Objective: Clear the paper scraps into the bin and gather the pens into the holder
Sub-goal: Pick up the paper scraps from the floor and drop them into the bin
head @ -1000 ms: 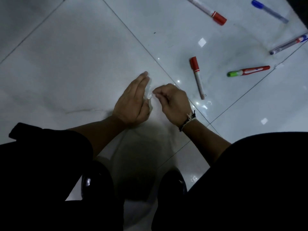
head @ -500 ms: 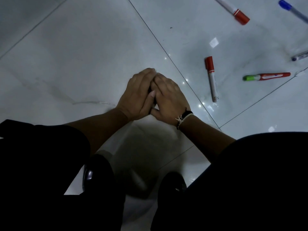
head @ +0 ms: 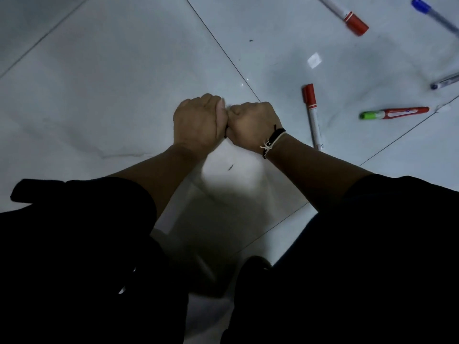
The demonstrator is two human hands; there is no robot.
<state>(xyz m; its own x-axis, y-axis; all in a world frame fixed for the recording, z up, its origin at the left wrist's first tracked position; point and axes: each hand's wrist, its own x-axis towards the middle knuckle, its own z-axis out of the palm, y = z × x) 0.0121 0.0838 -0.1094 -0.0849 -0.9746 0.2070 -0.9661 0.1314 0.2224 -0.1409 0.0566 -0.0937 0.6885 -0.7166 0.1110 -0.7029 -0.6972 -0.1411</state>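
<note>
- Paper scraps are what both hands are busy with, though I can only guess at the ones being gathered: the left hand [head: 198,124] and the right hand [head: 252,125] are clenched into fists, pressed knuckle to knuckle low over the floor [head: 111,83], and whatever they hold is hidden inside.
- One small white paper scrap [head: 314,60] lies loose on the tiles, far and to the right of the hands, and another pale scrap [head: 444,108] sits at the right end of the green-capped marker [head: 395,113].
- Pens are all on the floor to the right: a red-capped marker [head: 312,115] just beside the right hand, a second red-capped marker [head: 344,16] far off, a blue pen [head: 433,14] at the top right corner, and another pen [head: 445,81] at the right edge.
- Neither bin nor holder shows from where I stand.
- To do this step well, I would keep the fists tight until they are right over the bin, so no bits slip out between the fingers.
- Better to move everything into one fist, leaving the other free to pinch up the flat scraps, which will cling to glossy tile and need a fingernail under an edge.
- Against a second ago: the left hand was then a flat upright wall with white paper showing against it, and the right was pinching and sweeping toward it.
- Half a second ago the hands lay folded over each other; now both are balled up and the paper is out of sight.
</note>
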